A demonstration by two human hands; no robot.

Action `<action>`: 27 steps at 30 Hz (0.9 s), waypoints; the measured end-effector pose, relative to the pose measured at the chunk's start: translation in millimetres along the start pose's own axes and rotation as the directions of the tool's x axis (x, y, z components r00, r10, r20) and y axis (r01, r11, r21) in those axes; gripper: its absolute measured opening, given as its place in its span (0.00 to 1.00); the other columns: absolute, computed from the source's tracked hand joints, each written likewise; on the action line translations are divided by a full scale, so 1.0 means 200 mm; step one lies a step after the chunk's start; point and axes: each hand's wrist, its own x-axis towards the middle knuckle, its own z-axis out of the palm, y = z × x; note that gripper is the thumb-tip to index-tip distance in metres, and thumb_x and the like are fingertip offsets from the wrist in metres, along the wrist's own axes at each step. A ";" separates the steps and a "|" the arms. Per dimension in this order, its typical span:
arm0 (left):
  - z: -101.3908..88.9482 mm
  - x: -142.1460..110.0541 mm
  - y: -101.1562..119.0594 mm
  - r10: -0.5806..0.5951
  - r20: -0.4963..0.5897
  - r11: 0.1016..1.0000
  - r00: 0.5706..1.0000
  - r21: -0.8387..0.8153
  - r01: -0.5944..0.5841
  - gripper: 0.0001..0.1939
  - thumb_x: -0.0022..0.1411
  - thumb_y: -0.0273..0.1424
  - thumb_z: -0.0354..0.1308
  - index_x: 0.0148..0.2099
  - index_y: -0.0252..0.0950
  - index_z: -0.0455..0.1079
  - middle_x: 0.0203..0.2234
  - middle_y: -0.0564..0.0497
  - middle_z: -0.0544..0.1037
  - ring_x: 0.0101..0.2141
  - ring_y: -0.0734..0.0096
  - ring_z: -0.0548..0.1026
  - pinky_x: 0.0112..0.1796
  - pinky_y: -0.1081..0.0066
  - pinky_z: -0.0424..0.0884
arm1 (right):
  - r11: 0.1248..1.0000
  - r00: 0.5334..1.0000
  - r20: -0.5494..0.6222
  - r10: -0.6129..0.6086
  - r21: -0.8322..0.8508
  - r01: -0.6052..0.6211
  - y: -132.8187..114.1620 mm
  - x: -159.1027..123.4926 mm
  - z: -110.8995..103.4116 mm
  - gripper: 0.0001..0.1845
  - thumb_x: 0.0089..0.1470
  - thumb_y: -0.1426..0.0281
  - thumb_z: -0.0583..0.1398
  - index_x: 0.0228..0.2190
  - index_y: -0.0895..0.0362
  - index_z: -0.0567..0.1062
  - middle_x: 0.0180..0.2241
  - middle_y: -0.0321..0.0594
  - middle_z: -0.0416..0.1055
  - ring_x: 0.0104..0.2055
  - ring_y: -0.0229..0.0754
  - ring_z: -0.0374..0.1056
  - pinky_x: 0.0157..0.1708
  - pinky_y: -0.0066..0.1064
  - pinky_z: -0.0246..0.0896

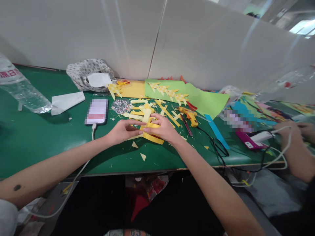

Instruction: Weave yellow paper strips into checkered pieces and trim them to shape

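My left hand (123, 131) pinches the near end of some crossed paper strips over the middle of the green table. Opposite it, my right hand (164, 128) grips the same strips between thumb and fingers. One pale yellow strip (147, 115) stands up between the hands, and a deeper yellow strip (154, 139) sticks out below my right hand. My fingers hide where the strips cross. Beyond the hands lies a heap of loose yellow strips and scraps (169, 114). Finished woven yellow paper fish (169, 91) rest on green paper at the back.
A yellow glue gun (189, 115) and a dark red pen (186, 125) lie right of the scraps. To the left are a charging phone (97, 111), a dish of beads (121, 106) and a water bottle (22, 87). Another person's hand (290, 131) is at far right.
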 end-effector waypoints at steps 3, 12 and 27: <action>0.00 0.00 -0.01 0.011 -0.042 0.999 0.999 0.041 -0.009 0.17 0.52 0.37 0.62 0.45 0.36 0.75 0.31 0.49 0.79 0.25 0.76 0.72 0.28 0.75 0.69 | 1.000 1.000 -0.012 -0.011 -0.010 0.011 0.00 0.00 0.01 0.34 0.35 0.66 0.69 0.46 0.56 0.66 0.29 0.37 0.73 0.30 0.41 0.71 0.34 0.35 0.67; -0.03 0.02 -0.01 -0.024 -0.201 0.999 0.979 -0.043 0.016 0.15 0.49 0.35 0.65 0.41 0.38 0.77 0.31 0.49 0.80 0.27 0.74 0.74 0.30 0.74 0.71 | 0.983 0.992 -0.048 -0.117 -0.150 0.109 0.02 0.01 -0.03 0.27 0.37 0.66 0.68 0.42 0.55 0.69 0.38 0.41 0.73 0.39 0.44 0.71 0.40 0.38 0.66; -0.17 0.10 -0.02 -0.123 -0.479 0.886 0.869 -0.447 -0.122 0.18 0.44 0.29 0.69 0.41 0.37 0.76 0.36 0.49 0.79 0.31 0.78 0.74 0.35 0.78 0.73 | 0.618 0.921 0.108 -0.374 -0.712 0.334 0.06 0.00 0.08 0.12 0.48 0.58 0.63 0.26 0.54 0.73 0.31 0.40 0.66 0.42 0.47 0.61 0.39 0.37 0.58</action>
